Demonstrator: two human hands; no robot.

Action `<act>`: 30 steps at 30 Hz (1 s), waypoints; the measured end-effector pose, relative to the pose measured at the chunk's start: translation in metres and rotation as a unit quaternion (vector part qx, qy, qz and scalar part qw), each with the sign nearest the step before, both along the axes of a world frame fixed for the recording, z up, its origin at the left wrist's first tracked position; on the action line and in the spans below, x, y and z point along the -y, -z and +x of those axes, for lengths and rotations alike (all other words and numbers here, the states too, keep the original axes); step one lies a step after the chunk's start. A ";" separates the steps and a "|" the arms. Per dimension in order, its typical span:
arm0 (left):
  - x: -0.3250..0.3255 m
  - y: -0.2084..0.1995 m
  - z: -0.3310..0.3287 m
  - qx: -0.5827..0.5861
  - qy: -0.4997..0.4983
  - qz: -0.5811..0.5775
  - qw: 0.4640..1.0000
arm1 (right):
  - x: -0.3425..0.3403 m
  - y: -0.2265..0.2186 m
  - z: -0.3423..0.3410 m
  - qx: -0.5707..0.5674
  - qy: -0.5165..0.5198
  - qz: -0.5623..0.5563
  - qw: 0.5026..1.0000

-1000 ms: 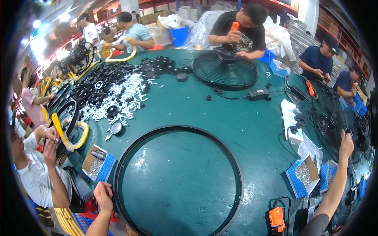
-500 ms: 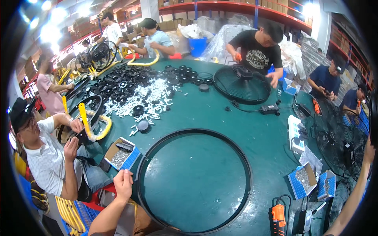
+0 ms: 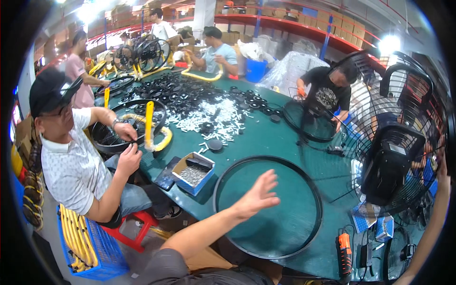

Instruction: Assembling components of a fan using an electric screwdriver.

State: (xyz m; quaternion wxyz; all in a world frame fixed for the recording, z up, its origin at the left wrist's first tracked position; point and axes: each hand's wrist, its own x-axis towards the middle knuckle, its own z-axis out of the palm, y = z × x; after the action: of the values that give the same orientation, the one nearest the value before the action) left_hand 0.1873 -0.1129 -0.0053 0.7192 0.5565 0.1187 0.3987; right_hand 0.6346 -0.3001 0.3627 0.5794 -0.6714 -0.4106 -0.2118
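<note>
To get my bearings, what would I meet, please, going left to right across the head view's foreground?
Blue plastic crate → blue-patterned open cardboard box → black circular ring → orange-and-black handheld power tool → black plastic fan housing.

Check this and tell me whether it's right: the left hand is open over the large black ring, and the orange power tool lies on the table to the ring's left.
One part is wrong: the head view shows the orange power tool on the table to the right of the large black ring. The left hand is open over the ring.
</note>
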 end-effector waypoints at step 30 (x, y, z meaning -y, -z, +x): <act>0.063 0.057 -0.122 0.317 0.087 -0.310 0.892 | -0.118 0.274 -0.276 0.215 -0.398 -0.405 0.794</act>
State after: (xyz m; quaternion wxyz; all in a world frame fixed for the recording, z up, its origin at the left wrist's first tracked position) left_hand 0.0650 -0.1755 -0.0623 0.8863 0.1577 -0.0470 0.4330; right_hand 0.3582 -0.1824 0.0887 0.1847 -0.5590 -0.8038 0.0849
